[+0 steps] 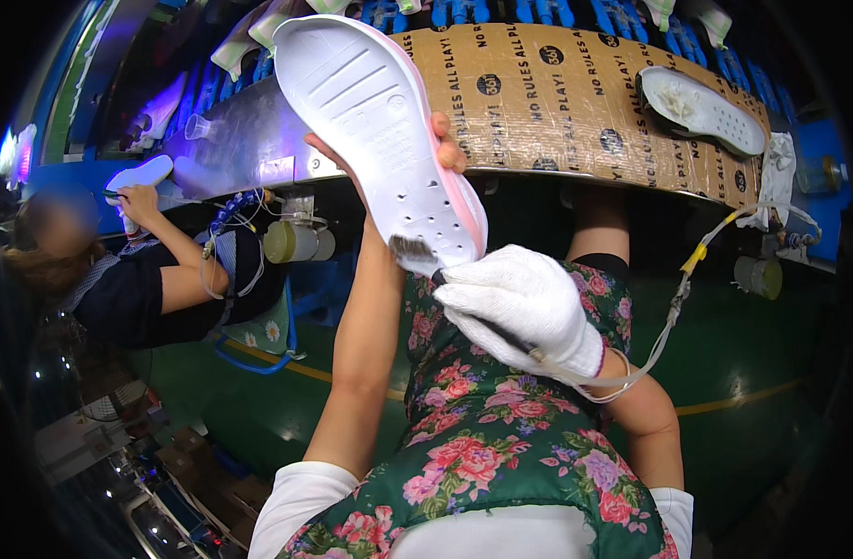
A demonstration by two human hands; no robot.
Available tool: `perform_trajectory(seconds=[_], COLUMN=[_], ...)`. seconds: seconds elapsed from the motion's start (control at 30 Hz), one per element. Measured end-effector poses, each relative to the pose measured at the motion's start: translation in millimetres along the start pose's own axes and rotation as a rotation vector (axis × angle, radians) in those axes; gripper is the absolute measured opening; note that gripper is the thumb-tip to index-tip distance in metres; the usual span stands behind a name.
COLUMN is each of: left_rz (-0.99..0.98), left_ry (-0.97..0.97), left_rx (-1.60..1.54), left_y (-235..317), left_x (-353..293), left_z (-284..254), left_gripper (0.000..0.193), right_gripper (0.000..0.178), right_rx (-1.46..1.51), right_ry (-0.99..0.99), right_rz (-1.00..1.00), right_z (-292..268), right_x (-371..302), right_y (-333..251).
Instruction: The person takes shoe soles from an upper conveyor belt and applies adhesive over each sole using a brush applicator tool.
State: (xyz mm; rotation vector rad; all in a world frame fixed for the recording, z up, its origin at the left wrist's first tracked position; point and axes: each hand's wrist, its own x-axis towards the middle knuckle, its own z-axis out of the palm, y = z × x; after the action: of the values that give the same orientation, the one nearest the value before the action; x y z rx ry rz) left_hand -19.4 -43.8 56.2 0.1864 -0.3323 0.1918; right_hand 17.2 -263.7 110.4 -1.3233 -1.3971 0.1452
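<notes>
My bare left hand (447,144) grips a white shoe sole (375,116) with a pink edge around its middle. The sole is tilted upright, its grooved, hole-dotted face toward me. In a white knit glove, my right hand (524,307) closes around the thin handle of a brush. The dark bristles of the brush (412,250) touch the sole's lower end, beside the small holes. A clear tube (664,331) runs from near my right wrist toward the bench's right side.
Printed cardboard (538,102) covers the bench ahead; a second white sole (715,116) with a dark rim lies on it. White paper (778,172) and a jar (818,177) are at right. Blue racks (538,11) line the back. At left, a co-worker's hand (139,203) holds a white shoe part.
</notes>
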Motion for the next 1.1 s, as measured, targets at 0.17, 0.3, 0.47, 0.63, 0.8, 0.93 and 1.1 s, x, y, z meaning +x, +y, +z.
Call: perform_trajectory(seconds=[0.17, 0.3, 0.47, 0.63, 0.8, 0.93, 1.1], left_rz=[-0.062, -0.048, -0.146, -0.218, -0.418, -0.575, -0.747], left_ry=[0.004, 0.118, 0.140, 0.271, 0.163, 0.217, 0.292], left_rx=[0.047, 0.179, 0.204, 0.255, 0.310, 0.321, 0.553], left_y=[10.1, 7.0, 5.6, -3.2, -0.8, -2.6, -9.3], left_x=[-1.9, 5.9, 5.9, 18.8, 21.6, 22.0, 37.7], left_z=[-1.2, 4.7, 10.3, 29.1, 18.3, 23.9, 36.3], left_gripper=[0.120, 0.126, 0.129, 0.130, 0.127, 0.121, 0.116], right_gripper=[0.026, 0.028, 0.025, 0.035, 0.032, 0.025, 0.028], right_rx=[0.178, -0.087, 0.288, -0.079, 0.117, 0.157, -0.004], right_ry=[0.039, 0.010, -0.069, -0.015, -0.061, -0.057, -0.026], right_rz=[0.113, -0.068, 0.213, -0.051, 0.027, 0.155, -0.084], right_z=[-16.8, -3.4, -14.9, -7.3, -7.2, -20.9, -11.5], right_x=[10.0, 2.4, 3.3, -0.8, -2.1, 3.8, 1.3], right_y=[3.0, 2.6, -1.7, 8.9, 1.6, -2.8, 7.1])
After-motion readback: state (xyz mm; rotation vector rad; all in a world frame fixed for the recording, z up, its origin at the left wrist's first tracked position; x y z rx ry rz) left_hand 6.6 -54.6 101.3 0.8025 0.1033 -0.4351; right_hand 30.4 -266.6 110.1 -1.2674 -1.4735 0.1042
